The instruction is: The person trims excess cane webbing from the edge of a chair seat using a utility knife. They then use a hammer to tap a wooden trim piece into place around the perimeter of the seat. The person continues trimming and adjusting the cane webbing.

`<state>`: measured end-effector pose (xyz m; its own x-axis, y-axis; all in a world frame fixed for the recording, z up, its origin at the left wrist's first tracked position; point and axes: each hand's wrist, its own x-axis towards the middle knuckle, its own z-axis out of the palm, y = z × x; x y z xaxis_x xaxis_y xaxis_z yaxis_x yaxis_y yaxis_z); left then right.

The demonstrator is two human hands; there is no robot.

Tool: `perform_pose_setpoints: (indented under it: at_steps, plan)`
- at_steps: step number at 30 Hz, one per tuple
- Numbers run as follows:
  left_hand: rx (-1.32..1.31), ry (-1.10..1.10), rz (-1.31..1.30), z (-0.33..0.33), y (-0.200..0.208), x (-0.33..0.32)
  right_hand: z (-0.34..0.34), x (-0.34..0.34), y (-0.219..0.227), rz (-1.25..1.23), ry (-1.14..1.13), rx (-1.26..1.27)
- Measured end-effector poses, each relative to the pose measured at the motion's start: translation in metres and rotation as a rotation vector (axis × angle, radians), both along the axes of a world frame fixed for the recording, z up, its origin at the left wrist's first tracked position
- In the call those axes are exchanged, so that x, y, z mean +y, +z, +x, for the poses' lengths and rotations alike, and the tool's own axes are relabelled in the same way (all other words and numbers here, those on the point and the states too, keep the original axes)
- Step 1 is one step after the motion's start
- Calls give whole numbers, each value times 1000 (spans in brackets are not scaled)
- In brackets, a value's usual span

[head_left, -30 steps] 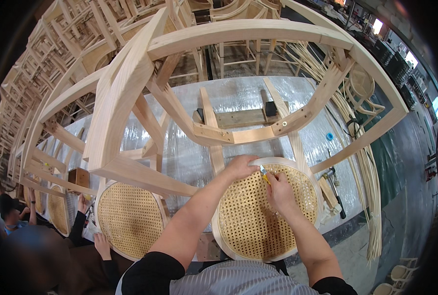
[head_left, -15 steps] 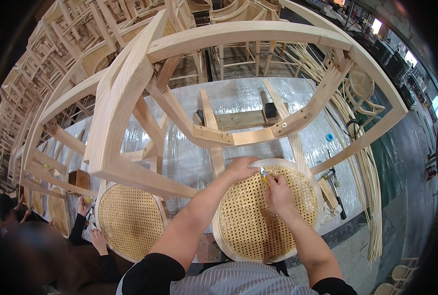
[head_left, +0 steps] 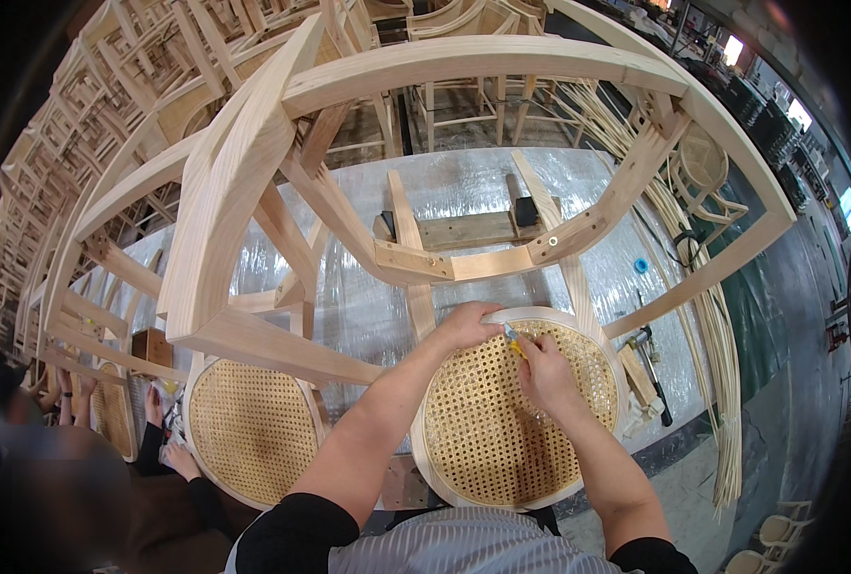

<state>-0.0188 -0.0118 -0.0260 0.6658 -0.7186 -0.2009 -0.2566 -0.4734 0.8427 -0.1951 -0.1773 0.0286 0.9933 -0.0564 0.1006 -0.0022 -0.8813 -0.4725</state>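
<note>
A round seat (head_left: pixel 473 450) with woven cane inside a pale wooden ring lies flat in front of me. At its far edge my left hand (head_left: pixel 471 325) is closed over the ring, thumb beside the blade end of a small yellow-handled utility knife (head_left: pixel 512 339). My right hand (head_left: pixel 546 375) grips that knife above the cane, its tip at the inner edge of the far rim. What the tip touches is too small to make out. A curved wooden chair frame (head_left: pixel 488 62) stands over the table just beyond the seat.
Left of me another cane seat (head_left: pixel 253 430) lies near a co-worker's hands (head_left: pixel 182 461). A hammer (head_left: pixel 651 359) and a wooden block (head_left: pixel 636 375) lie at right, near long cane strips (head_left: pixel 722 402). A blue tape ring (head_left: pixel 641 266) sits on the film-covered table (head_left: pixel 349 220).
My hands and the knife stay almost in place at the far rim. At left, the co-worker's hands have shifted slightly along the neighbouring seat.
</note>
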Motion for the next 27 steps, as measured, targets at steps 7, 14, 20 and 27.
perform_pose_setpoints:
  at_steps: [7,14,20,27]
  plan:
    - [-10,-3,-19,-2,-2,-3,1,-3,2,0,-24,48]
    - [-23,3,14,-2,3,-1,3,-4,8,-26,9,61]
    - [-4,5,7,-5,11,-2,4,-9,9,-19,31,45]
    - [-10,24,11,-6,12,-1,7,-9,14,-41,27,90]
